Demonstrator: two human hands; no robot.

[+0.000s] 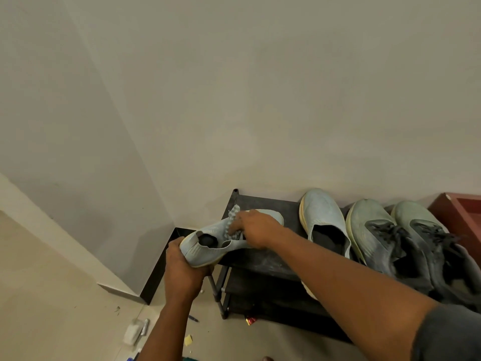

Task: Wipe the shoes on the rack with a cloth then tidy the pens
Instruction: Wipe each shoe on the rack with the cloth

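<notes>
A pale grey knit shoe [208, 238] is held over the left end of the black shoe rack [260, 259]. My left hand [183, 269] grips its heel from below. My right hand [256, 227] presses a nubby grey cloth [233, 217] against the shoe's upper, fingers curled round the cloth. On the rack's top shelf to the right lie a matching pale grey shoe [322, 220] and two dusty grey-and-black lace-up shoes [374, 238] [432, 230]. A dark pen [193, 319] lies on the floor by my left forearm, and blue pens [134, 356] show at the bottom edge.
The rack stands against a beige wall near a corner with black skirting [158, 267]. A reddish wooden piece of furniture [460, 212] is at the far right. On the floor lie a white pouch [132, 333], a yellow scrap [188, 340] and a red wrapper [250, 320].
</notes>
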